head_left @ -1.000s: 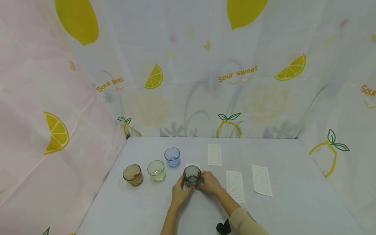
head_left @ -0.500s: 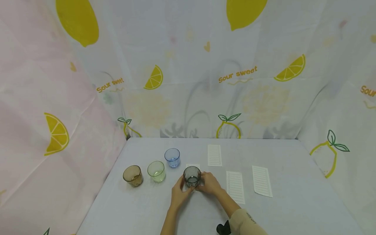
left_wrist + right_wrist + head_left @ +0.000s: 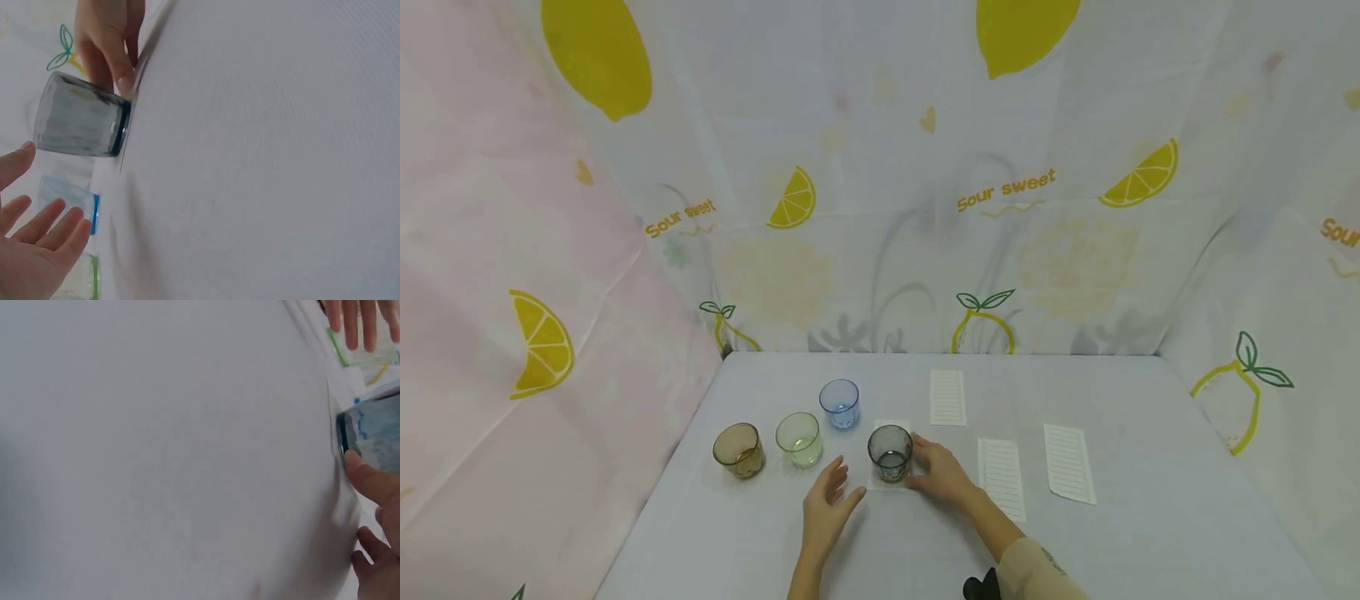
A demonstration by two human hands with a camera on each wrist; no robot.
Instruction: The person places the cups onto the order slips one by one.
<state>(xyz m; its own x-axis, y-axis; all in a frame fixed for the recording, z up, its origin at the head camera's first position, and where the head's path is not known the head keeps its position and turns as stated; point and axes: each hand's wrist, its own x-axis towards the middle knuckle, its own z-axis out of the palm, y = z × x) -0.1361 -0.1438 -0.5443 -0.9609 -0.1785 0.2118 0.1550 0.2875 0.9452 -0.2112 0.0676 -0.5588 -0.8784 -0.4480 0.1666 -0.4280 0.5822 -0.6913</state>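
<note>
A gray glass [image 3: 891, 454] stands upright at the lower middle of the head frame, its base on a lined paper sheet [image 3: 880, 485] whose front edge shows just in front of it. The right hand [image 3: 943, 471] holds the glass from its right side, its grip curved about that flank: the thumb sits low by the base, the fingers higher and farther back. The left hand [image 3: 827, 510] is off the glass, its grip apart with fingers and thumb spread, and a strip of the white surface [image 3: 1157, 483] lies between its thumb and the glass.

Toward the left of the frame stand a green glass [image 3: 799, 440], nearest the left fingertips, a brown glass [image 3: 739, 451], closest to the slanting left edge of the surface, and, higher up, a blue glass [image 3: 840, 405]. Their rims are apart from one another, and a wider gap parts the green rim from the gray one.

Right of the gray glass, three more sheets lie flat and separate: an upper sheet [image 3: 948, 397], a middle sheet [image 3: 1002, 477] beside the right forearm, and a right sheet [image 3: 1070, 463] with a clipped lower corner. Beyond that one, the surface runs on to its right edge. The back edge meets a lemon-printed cloth [image 3: 880, 250].
</note>
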